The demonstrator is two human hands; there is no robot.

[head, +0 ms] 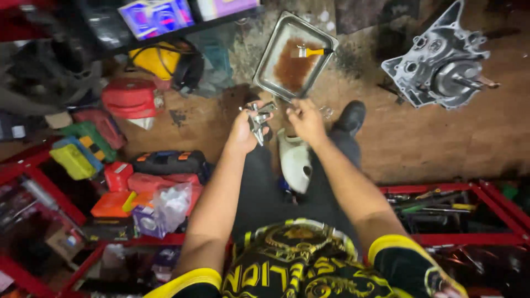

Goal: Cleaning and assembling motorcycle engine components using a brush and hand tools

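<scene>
Holding a small shiny metal part (258, 120) between both hands, I see it sitting above my knees, over the brown floor (430, 143) and just near of the metal tray (274, 55). My left hand (241, 131) is closed around its lower body, fingers wrapped tight, so that grip is firmly on the part. My right hand (305, 118) sits just right of it with the fingers pinched together; I cannot tell whether they hold a tiny piece or touch the part's upper end, since the picture blurs there.

I judge the part to be stiff, solid metal, fairly heavy for its bulk and unlikely to bend or break. Its surface looks polished and possibly oily, given the brown puddle in the tray, so I expect it to be slippery. It has thin arms sticking out at the top, which look like poor places to squeeze; the thicker middle body, where the left hand already is, seems the safest hold.

A yellow-handled brush (310, 52) lies in the tray, touching the brown liquid. Far right on the floor rests a big grey engine casing (436, 60), well apart from my hands. A white plastic cover (295, 161) lies between my legs, and red tool trays (458, 190) stand near on both sides.
</scene>
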